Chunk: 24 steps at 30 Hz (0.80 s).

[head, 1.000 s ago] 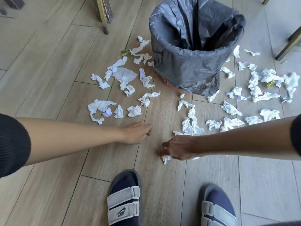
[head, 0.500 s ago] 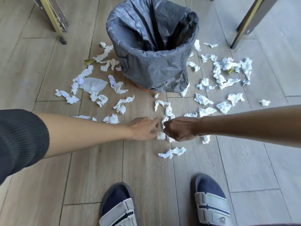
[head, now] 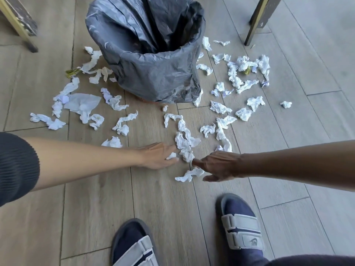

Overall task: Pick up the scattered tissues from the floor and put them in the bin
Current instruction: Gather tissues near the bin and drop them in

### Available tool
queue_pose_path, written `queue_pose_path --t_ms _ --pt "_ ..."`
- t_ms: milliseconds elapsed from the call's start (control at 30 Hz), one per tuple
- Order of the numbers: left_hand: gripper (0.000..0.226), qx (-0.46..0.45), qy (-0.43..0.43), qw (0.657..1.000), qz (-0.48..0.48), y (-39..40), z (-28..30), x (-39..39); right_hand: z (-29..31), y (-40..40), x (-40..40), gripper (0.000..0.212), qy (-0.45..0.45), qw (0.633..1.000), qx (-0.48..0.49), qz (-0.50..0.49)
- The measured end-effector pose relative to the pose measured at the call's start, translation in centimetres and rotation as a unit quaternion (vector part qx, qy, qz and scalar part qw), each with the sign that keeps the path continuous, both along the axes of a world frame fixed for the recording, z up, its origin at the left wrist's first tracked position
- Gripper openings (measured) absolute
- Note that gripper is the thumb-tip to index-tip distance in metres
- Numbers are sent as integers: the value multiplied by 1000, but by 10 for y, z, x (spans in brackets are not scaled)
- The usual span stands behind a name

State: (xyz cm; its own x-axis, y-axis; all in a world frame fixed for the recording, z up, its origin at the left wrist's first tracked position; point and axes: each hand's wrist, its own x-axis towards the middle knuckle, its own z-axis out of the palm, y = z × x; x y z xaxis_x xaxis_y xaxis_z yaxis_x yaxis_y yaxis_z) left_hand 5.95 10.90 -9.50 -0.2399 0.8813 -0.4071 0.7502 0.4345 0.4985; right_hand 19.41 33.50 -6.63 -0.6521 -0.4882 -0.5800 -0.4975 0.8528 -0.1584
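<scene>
Wood-plank floor stays littered: your left hand pinches a white crumpled tissue, your right hand is spread; scraps may drop before the grey-lined bin.

bin liner: dark grey, glossy, with pale creases; nearly black down inside the mouth
tissues: white, a few near the bin tinged pale lilac-blue
scrap left of the bin: yellow-green
scrap among the tissues right of the bin: yellow-green
floor: light brown wood-grain planks with thin dark seams; paler grey planks to the right of the bin
sleeve, left of the bin: black, fine ribbed knit
slippers, on the near side of the bin: navy with light grey straps crossed by a dark stripe
furniture legs either side of the bin: dark with a brass-yellow edge
</scene>
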Motion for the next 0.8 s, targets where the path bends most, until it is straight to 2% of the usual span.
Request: queue_pose_path --t_ms 33,133,233,400,500,567,700,733,800 --pt "23 11 -3 1000 10 -3 4 1 -3 -1 1 59 2 1000 -3 3" --pt "42 36 14 998 42 -9 19 6 -8 -6 0 56 -2 1000 10 15" --pt "49 42 10 997 63 -17 21 8 -15 -11 -5 47 -27 999 44 10" --pt "33 15 -19 996 86 -27 27 10 -4 -18 -19 42 -96 995 40 6" --pt "15 -8 -28 996 86 -28 24 8 5 -21 -27 52 -88 996 0 -3" --pt "12 -5 -32 996 78 -24 25 8 5 -19 -31 53 -78 997 -20 -18" --pt "24 20 24 998 61 -3 33 8 1 -8 -29 21 -104 992 10 -68" --pt "24 30 47 997 51 2 33 8 0 -3 -25 26 -119 989 10 -90" --pt "16 43 76 996 17 13 32 8 1 5 -18 51 -125 986 -7 -109"
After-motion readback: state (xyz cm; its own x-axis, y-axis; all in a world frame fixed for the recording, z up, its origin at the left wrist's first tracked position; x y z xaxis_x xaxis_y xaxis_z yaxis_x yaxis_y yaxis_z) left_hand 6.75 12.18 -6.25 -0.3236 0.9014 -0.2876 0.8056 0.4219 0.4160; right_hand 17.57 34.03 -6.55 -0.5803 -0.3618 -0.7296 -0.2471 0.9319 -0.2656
